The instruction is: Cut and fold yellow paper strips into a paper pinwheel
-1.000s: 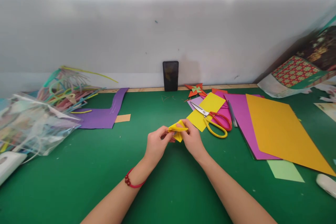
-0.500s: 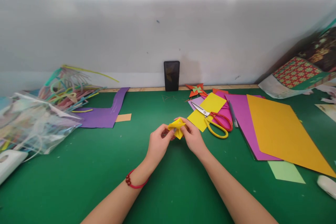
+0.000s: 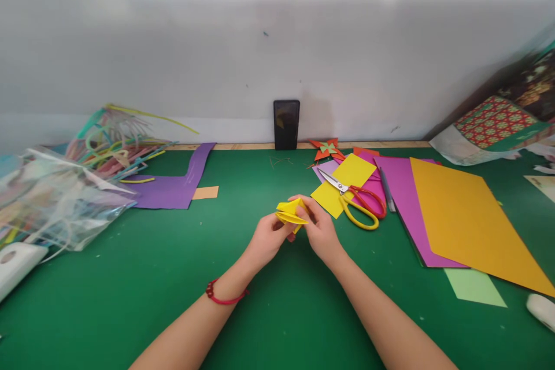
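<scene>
Between my two hands is a small piece of folded yellow paper, held just above the green table. My left hand pinches its lower left side, with the thumb along the front. My right hand grips it from the right, fingers curled over the top edge. Some fingertips are hidden behind the paper. Nearest to my right hand lie scissors with one red and one yellow handle, resting on yellow paper sheets.
A black phone leans upright against the wall. Right are magenta sheets, an orange-yellow sheet, a pen and an orange paper star. Left are purple paper, a plastic bag and colourful strips.
The yellow paper has turned and its folds look different: an open star-like face before, flatter stacked flaps now. Both hands still hold it, with the fingers shifted slightly.
</scene>
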Motion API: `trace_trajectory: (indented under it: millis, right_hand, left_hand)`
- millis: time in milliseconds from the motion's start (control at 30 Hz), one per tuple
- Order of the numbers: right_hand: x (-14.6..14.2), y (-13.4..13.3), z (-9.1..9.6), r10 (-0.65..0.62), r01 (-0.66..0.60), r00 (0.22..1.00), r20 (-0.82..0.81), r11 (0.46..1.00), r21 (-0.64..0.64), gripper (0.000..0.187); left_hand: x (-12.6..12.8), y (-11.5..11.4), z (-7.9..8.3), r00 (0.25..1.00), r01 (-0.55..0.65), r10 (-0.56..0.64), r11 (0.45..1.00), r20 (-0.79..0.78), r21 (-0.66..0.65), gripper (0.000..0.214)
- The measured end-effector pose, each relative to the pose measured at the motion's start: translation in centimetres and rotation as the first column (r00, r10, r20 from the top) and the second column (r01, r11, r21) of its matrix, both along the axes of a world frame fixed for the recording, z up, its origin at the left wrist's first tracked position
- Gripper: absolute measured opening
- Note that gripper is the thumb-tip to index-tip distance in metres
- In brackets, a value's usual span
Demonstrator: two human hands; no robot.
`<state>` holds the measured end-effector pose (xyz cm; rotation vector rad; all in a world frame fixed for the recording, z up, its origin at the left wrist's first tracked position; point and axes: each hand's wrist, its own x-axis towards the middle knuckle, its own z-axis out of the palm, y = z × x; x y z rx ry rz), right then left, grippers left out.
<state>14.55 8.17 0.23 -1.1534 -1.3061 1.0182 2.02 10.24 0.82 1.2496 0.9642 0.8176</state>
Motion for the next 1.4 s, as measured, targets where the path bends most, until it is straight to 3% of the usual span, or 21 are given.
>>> trace_trajectory:
  millis: [300, 600, 700, 933, 1400]
  right_hand:
    - [-0.3, 0.4, 0.3, -0.007, -0.05, 0.943, -0.333, 0.986, -0.161, 0.025]
    - [-1.0, 0.4, -0.4, -0.09, 0.028, 0.945, -0.314, 0.98, -0.198, 0.026]
    - [-1.2, 0.2, -0.7, -0.13, 0.09, 0.952, -0.277, 0.984, -0.153, 0.023]
    - [-1.5, -0.4, -0.9, -0.201, 0.188, 0.959, -0.201, 0.979, -0.083, 0.021]
    - [-0.4, 0.1, -0.1, -0.203, 0.186, 0.952, -0.231, 0.978, -0.091, 0.025]
  left_hand:
    - [-0.4, -0.4, 0.0, 0.977, 0.029, 0.008, 0.985, -0.215, 0.168, 0.027]
    - [-0.3, -0.7, 0.2, 0.909, 0.071, 0.074, 0.941, -0.409, 0.33, 0.031]
    - [-0.1, -0.8, 0.3, 0.912, 0.027, 0.106, 0.949, -0.396, 0.315, 0.03]
    - [-0.3, -0.4, -0.5, 0.959, 0.006, 0.047, 0.982, -0.278, 0.189, 0.031]
    - [-0.1, -0.8, -0.3, 0.962, 0.044, 0.027, 0.967, -0.273, 0.25, 0.039]
